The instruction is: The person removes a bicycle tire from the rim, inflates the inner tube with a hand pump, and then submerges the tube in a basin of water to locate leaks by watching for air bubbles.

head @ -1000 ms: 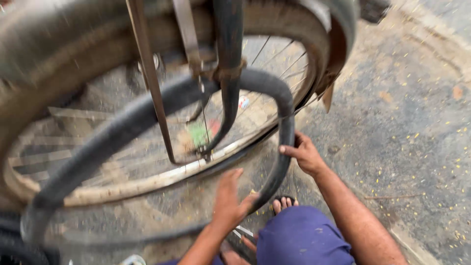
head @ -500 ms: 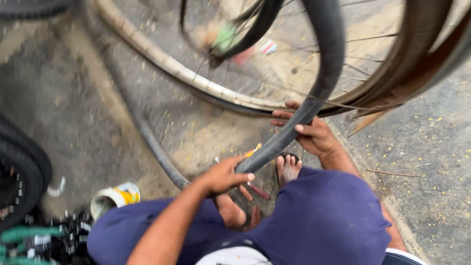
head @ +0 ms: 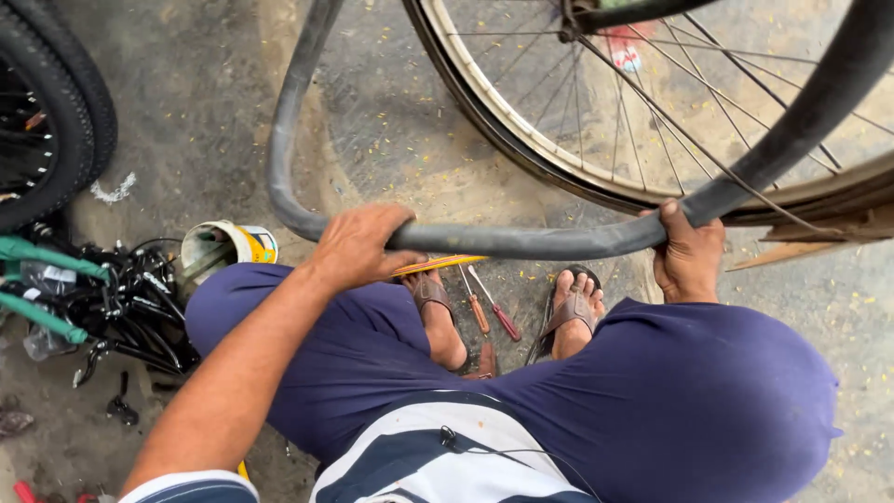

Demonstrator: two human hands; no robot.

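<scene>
The black inner tube [head: 521, 240] hangs slack in a long loop in front of the squatting person, running from the upper left down across the knees and then up to the right, where it passes over the rim of the bicycle wheel [head: 521, 158]. The left hand [head: 358, 247] has its grip closed over the top of the tube near the low bend, fingers curled round it; the right hand [head: 687, 253] is wrapped round the tube where it lies against the rim, thumb up. As a judgement, working the tube along goes best with both grips firm but not pinching, sliding in short stretches so the rubber stays untwisted and clear of the spokes [head: 652, 102]. Keeping the slack off the gritty floor [head: 391, 112] would help too. Just below the tube, between the sandalled feet [head: 573, 312], lie two screwdrivers [head: 489, 307] and an orange-yellow flat tool [head: 438, 265], near enough to snag the loop. To the left stand a small open tin [head: 228, 247], a heap of black bicycle parts [head: 130, 298] and another tyre [head: 56, 112].
</scene>
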